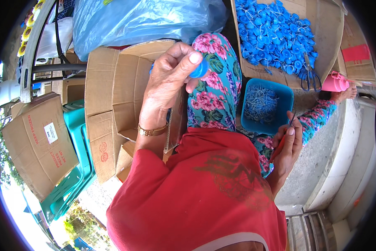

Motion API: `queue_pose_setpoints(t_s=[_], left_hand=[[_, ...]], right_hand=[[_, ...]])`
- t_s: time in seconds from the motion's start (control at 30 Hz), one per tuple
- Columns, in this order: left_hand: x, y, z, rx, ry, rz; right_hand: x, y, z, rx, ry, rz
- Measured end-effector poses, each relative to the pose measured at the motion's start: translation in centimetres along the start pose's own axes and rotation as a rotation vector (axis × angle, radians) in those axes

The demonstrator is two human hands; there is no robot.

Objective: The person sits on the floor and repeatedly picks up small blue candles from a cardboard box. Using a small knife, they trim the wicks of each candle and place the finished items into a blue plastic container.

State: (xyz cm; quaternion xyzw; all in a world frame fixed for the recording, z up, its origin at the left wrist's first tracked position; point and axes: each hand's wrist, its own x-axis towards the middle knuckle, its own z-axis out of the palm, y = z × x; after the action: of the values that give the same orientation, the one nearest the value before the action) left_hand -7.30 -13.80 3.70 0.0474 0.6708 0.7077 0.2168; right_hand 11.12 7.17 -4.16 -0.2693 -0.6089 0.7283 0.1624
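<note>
My left hand (pixel 169 69) is raised over an open cardboard box, its thumb and fingers closed on a small round blue plastic piece (pixel 202 69). Part of that piece is hidden behind the fingers. Lower on the right, my right hand (pixel 289 146) is wrapped round a small red-handled tool (pixel 280 146) with a thin, dark pointed tip facing up; its exact kind I cannot make out. Beside that hand stands a blue tub (pixel 289 94) holding a tangle of thin pale strands (pixel 260 102). The two hands are well apart.
A cardboard tray (pixel 326 25) at the far right holds a heap of blue plastic pieces (pixel 276 35) with pale strings. Scissors (pixel 309 77) lie at its edge, near a pink container (pixel 335 82). The open box (pixel 102 83), green chair (pixel 77 134) and blue plastic bag (pixel 146 25) are left.
</note>
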Motion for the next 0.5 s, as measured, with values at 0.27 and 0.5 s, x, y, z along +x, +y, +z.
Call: queue_pose_setpoints(t_s=[0.27,0.5], left_hand=[[-0.5,0.1,1.1,0.002,0.065,0.116],[-0.7,-2.4,8.8,-0.196,-0.134,0.016]], right_hand=[[-0.1,-0.4,1.2,-0.026,-0.092,-0.074],[-0.2,-2.7,2.8,-0.248,-0.254,-0.364]])
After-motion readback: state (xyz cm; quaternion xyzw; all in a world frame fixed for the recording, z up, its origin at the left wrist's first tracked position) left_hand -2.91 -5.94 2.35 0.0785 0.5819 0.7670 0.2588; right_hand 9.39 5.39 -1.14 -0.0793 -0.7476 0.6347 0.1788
